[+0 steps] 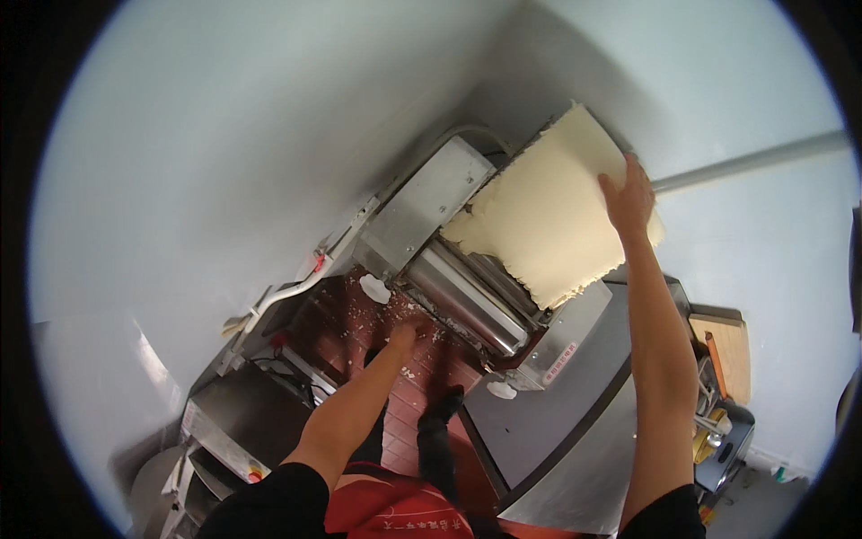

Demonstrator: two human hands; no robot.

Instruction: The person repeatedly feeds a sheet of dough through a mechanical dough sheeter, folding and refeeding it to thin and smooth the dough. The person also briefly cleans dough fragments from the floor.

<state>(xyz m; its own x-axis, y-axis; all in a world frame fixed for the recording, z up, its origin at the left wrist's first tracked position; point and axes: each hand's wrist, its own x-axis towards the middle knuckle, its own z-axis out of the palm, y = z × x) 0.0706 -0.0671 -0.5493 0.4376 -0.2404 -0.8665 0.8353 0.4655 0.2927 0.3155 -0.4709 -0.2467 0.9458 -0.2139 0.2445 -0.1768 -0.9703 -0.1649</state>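
A thick pale sheet of dough (545, 209) with ragged edges lies on top of a metal dough sheeter, draped over its upper side. My right hand (630, 199) grips the sheet's far right edge, thumb on the upper face and fingers along the edge. Below the dough shows the sheeter's shiny steel roller (468, 300). My left hand (405, 338) is low, in front of the roller's underside, over the floor. Its fingers are shadowed and blurred, so whether they hold anything is unclear.
Crumbs scatter over the red tiled floor (397, 431). White knobs (374, 288) stick out by the machine's sides. At left are a pale hose (289, 291) and a metal appliance (249, 411). To the right stand a grey-topped counter (539, 431), a wooden board (731, 350) and a tray (731, 448) with utensils.
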